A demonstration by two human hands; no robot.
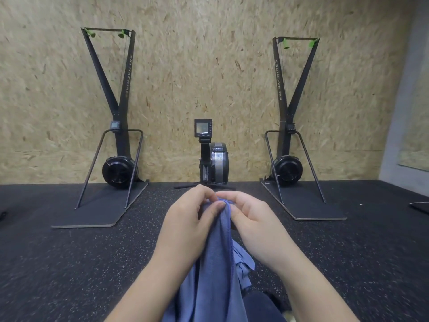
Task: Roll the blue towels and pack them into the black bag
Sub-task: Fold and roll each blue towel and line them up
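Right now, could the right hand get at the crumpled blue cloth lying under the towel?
Probably yes: the crumpled blue cloth lies just below the right hand, nothing between, but that hand pinches the blue towel.

Gym: ski machines [116,126], rubber floor [69,263]

Both hands pinching top edge of a blue towel, held up over the gym floor.

Left hand [185,219] and right hand [253,219] grip the towel [216,263] at its upper corner, fingertips nearly touching; the cloth hangs down below the fingers, between the forearms. More blue cloth [242,263] bunched just below the right fingers. Beyond the fingertips: rowing machine [212,156], flanked by two ski machines [116,126] against a chipboard wall [197,66].
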